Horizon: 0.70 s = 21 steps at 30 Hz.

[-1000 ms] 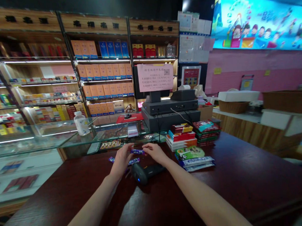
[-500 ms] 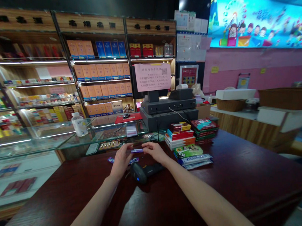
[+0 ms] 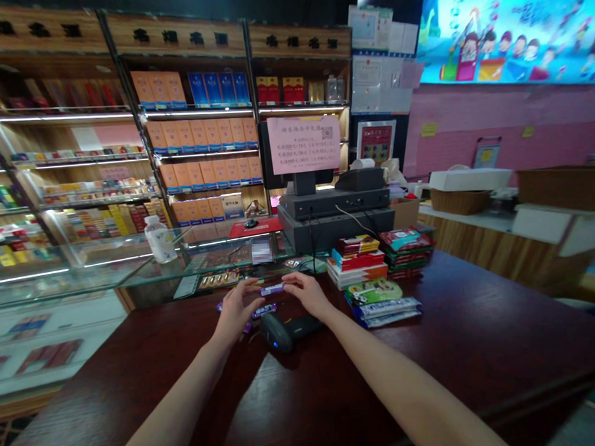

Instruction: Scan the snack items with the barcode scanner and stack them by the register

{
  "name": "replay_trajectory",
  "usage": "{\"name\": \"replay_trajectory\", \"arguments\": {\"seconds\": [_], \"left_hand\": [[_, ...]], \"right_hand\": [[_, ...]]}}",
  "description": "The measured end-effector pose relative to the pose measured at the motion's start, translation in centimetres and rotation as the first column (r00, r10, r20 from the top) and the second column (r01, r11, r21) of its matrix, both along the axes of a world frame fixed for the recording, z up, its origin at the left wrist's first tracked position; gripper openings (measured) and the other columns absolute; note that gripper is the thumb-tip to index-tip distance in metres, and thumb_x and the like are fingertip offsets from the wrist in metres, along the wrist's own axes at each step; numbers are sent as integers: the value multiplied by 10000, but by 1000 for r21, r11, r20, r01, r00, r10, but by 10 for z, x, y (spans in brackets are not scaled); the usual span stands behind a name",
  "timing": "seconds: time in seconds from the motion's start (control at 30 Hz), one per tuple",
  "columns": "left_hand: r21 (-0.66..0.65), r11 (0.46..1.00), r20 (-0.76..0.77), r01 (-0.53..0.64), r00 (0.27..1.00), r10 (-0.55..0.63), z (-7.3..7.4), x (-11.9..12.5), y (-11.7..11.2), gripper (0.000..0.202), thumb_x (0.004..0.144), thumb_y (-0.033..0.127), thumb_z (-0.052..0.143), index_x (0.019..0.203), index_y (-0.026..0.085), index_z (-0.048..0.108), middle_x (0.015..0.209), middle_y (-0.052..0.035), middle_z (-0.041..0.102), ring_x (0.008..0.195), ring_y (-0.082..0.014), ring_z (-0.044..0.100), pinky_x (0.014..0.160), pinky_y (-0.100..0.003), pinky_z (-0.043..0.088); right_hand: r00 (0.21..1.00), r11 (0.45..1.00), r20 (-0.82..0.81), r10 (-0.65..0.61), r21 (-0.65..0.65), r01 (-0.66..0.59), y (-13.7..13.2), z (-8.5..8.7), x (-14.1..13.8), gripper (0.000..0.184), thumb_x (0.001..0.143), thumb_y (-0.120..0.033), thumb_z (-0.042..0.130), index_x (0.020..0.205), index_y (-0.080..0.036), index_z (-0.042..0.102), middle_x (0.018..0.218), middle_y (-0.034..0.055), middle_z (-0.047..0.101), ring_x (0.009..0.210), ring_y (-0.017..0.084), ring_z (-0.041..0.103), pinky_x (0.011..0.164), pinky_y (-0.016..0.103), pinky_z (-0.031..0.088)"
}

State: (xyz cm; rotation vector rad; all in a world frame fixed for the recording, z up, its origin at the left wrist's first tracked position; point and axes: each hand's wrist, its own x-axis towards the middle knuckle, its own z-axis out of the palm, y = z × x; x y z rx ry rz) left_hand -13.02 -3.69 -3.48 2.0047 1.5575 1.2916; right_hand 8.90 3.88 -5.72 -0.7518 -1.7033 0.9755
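A small purple-wrapped candy bar (image 3: 272,289) is held level between my hands, just above the dark counter. My left hand (image 3: 236,311) pinches its left end, and the fingers of my right hand (image 3: 308,296) close on its right end. Below and beside my left hand lie more purple-wrapped bars (image 3: 264,310), partly hidden by that hand. A black barcode scanner (image 3: 277,333) with a small blue light rests on the counter under my hands, its handle running toward my right wrist.
Stacked snack boxes (image 3: 357,268) and flat packets (image 3: 387,312) stand right of my hands. Behind are a glass display case (image 3: 200,260), a white bottle (image 3: 160,241) and a cash register (image 3: 336,208) bearing a pink notice (image 3: 304,144). The wooden counter (image 3: 296,407) extends toward me.
The view has shifted slightly, so the scene sits a little differently. The candy bar now tilts slightly, its right end higher, and my left fingers have come closer to its end.
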Motion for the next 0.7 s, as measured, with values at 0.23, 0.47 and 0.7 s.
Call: {"name": "replay_trajectory", "arguments": {"seconds": [0.23, 0.47, 0.7], "left_hand": [[65, 998, -57, -13, 998, 16, 6, 1, -6, 399, 823, 374, 671, 1189, 247, 575, 1057, -36, 761, 1068, -229, 692, 1013, -423, 492], [95, 994, -124, -54, 990, 66, 8, 2, -7, 373, 824, 351, 681, 1173, 249, 599, 1056, -23, 754, 1039, -215, 684, 1015, -409, 476], [181, 977, -258, -115, 953, 160, 9, 0, -10, 209, 847, 347, 673, 1044, 289, 714, 1089, -16, 732, 1095, -235, 625, 1045, -424, 435]], "right_hand": [[999, 999, -28, 32, -13, -32, -3, 1, 0, 277, 799, -302, 689, 1052, -188, 693, 1046, 78, 752, 1004, 230, 708, 964, 417, 521], [1000, 1000, -15, 19, -5, -20, -8, 6, 0, 273, 795, -298, 693, 1042, -182, 693, 1046, 84, 754, 1005, 232, 710, 958, 412, 522], [999, 998, 3, 49, -26, -49, -10, 4, 1, 342, 803, -273, 685, 1133, -186, 679, 1049, 78, 762, 999, 233, 719, 984, 428, 512]]}}
